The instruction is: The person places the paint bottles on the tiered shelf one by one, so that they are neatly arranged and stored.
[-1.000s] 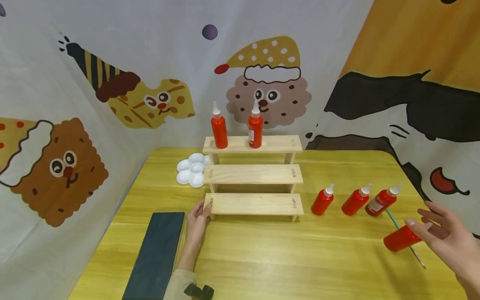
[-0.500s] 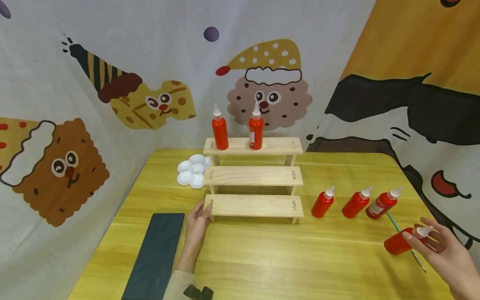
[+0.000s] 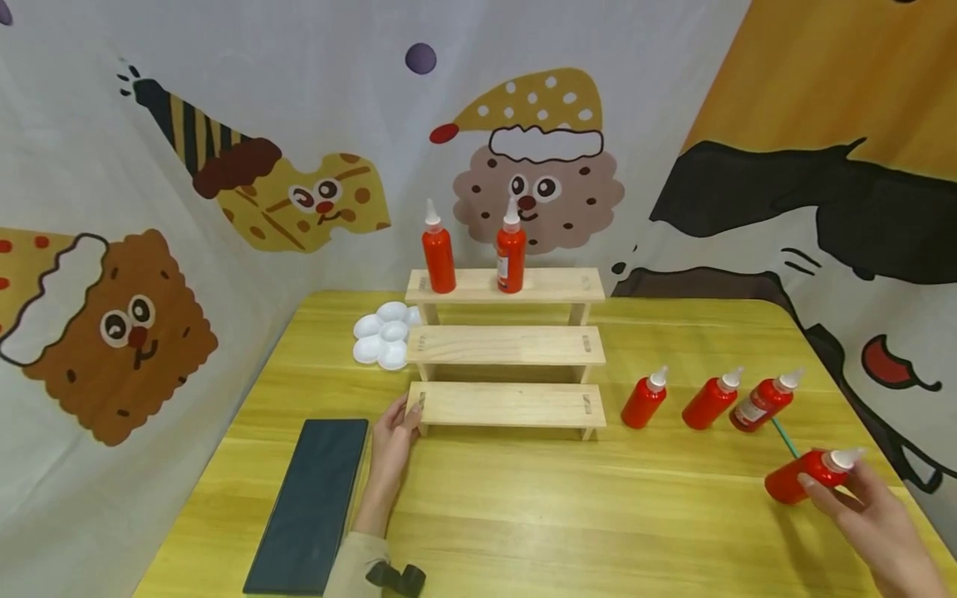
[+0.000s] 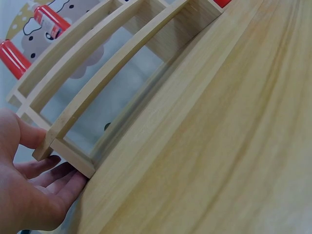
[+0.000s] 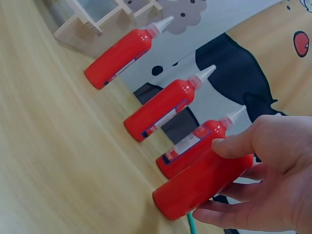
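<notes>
A three-tier wooden step rack [image 3: 508,404] stands in the middle of the table. My left hand [image 3: 392,444] grips the left end of its lowest tier. The left wrist view shows the thumb on that board's end and the fingers [image 4: 66,183] by the leg beneath. At the right, my right hand [image 3: 875,511] holds a red squeeze bottle [image 3: 796,480] with a white pointed nozzle. In the right wrist view, the thumb [image 5: 236,145] lies on one side of this bottle and the fingers curl round the other. Two similar bottles [image 3: 439,262] stand upright on the top tier.
Three more red bottles [image 3: 710,404] stand in a row on the table, right of the rack. A thin teal stick [image 3: 785,438] lies partly behind the held bottle. A white palette [image 3: 380,335] is left of the rack, and a dark flat board [image 3: 310,507] lies nearer me.
My right hand has come down and in to the red bottle, and its thumb and fingers have closed round it. My left hand stays at the rack's lowest tier.
</notes>
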`<action>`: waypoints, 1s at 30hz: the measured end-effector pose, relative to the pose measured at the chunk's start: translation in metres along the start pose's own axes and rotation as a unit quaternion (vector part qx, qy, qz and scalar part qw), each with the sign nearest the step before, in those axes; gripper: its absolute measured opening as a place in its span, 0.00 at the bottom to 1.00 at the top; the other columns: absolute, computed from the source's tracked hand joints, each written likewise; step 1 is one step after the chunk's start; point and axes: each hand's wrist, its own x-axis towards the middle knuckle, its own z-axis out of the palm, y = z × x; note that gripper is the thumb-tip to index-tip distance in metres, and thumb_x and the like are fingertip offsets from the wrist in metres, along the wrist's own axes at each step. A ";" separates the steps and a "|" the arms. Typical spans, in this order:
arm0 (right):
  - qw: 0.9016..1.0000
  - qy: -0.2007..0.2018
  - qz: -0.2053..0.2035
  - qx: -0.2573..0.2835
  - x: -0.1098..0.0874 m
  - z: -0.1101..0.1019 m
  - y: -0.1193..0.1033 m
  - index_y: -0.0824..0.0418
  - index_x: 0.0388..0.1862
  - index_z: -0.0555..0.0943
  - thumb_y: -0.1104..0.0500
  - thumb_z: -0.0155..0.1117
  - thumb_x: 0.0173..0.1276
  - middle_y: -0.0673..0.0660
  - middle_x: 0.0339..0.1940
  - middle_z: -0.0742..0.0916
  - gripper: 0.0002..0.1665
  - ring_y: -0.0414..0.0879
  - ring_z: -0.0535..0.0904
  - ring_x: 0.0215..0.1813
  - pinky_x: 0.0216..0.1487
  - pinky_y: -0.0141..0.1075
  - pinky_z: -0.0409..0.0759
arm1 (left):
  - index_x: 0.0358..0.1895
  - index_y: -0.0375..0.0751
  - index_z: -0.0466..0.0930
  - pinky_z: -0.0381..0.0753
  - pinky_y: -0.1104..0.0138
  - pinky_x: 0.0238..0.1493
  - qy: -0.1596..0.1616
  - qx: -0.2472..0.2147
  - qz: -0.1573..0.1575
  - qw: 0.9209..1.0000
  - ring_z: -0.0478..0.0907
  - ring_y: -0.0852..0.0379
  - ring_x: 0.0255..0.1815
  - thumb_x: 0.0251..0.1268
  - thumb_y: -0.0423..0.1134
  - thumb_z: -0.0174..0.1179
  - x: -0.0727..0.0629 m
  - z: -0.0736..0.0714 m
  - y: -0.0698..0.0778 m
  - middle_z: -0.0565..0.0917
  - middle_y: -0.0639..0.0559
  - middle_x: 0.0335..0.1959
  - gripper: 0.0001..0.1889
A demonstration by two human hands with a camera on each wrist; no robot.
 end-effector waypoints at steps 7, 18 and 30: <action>0.999 -0.006 0.035 0.009 0.002 0.007 0.004 0.71 0.81 0.34 0.40 0.52 0.79 0.80 0.79 0.47 0.55 0.82 0.51 0.74 0.66 0.72 0.63 | 0.75 0.32 0.65 0.80 0.59 0.61 -0.001 0.001 0.002 1.000 0.75 0.43 0.67 0.79 0.39 0.52 0.001 -0.001 0.001 0.74 0.30 0.69 0.27; 0.997 0.072 0.000 0.010 -0.005 0.013 -0.004 0.67 0.83 0.42 0.48 0.50 0.82 0.79 0.79 0.53 0.45 0.82 0.58 0.72 0.63 0.69 0.68 | 0.74 0.32 0.66 0.80 0.56 0.62 -0.003 0.002 0.001 1.000 0.76 0.44 0.65 0.79 0.39 0.52 0.001 0.000 0.002 0.75 0.30 0.68 0.26; 0.978 0.202 -0.055 0.006 -0.024 0.004 -0.043 0.60 0.83 0.51 0.54 0.48 0.82 0.73 0.78 0.65 0.37 0.69 0.67 0.73 0.72 0.43 0.69 | 0.74 0.32 0.66 0.80 0.60 0.60 -0.004 0.001 0.002 1.000 0.76 0.44 0.65 0.79 0.38 0.53 0.000 -0.002 0.000 0.75 0.30 0.68 0.26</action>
